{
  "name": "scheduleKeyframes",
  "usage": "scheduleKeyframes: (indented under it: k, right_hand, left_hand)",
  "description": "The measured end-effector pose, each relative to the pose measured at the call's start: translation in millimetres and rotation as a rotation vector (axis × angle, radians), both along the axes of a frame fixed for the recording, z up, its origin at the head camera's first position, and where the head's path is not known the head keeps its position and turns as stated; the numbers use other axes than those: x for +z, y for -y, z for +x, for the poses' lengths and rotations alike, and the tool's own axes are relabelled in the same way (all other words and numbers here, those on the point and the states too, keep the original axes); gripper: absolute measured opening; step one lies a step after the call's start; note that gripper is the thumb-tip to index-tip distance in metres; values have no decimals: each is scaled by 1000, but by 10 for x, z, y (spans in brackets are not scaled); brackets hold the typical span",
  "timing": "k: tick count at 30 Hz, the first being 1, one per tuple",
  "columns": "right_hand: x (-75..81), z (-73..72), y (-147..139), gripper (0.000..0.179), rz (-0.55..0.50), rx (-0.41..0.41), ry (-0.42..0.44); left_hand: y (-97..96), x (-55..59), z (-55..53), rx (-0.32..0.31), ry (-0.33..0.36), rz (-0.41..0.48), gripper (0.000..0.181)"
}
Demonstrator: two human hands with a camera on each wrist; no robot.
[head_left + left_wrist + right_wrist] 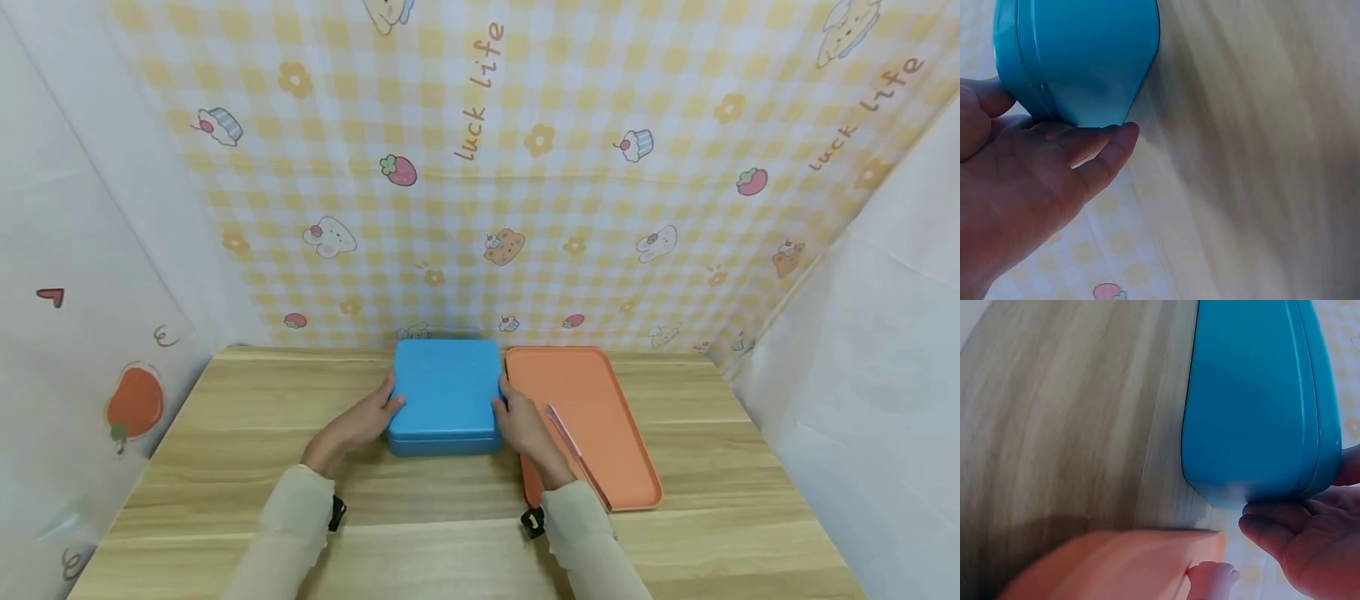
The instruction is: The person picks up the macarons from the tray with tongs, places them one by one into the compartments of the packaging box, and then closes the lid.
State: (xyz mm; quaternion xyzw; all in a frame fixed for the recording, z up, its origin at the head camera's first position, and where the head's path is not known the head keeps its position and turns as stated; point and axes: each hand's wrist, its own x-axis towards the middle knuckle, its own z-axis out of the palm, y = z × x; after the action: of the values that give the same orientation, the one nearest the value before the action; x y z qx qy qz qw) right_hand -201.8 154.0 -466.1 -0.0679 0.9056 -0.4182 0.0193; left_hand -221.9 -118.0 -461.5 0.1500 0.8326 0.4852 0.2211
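A blue lidded box (447, 388) sits at the back of the wooden table, between both hands. My left hand (363, 418) grips its left side, the thumb over the lid's edge. In the left wrist view, the fingers (1107, 164) of that hand lie along the box's side wall. On the opposite side my right hand (522, 423) holds the box in the same way. Its fingertips (1259, 526) are at the box's side in the right wrist view. The lid is closed, and the inside of the box is hidden.
Just right of the box lies an orange tray (626, 450), partly under my right forearm. A slender pink stick-like item (566, 433) lies on it. A yellow checked cloth (450, 208) hangs behind the wooden table (712, 433), with white sheets at both sides.
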Motion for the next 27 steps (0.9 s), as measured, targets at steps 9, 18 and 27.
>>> scheduleKeyframes:
  k: [9,18,27]
  right_hand:
    - [-42,47,1,56,259,58,-99]
    - [-44,108,-47,57,228,20,-49]
    - [-25,77,-78,57,241,29,-99]
  left_hand:
    - [-57,-28,22,-39,9,-13,68]
    - [-127,-28,61,-31,3,-31,67]
    - [-102,26,27,-22,-48,-67,67]
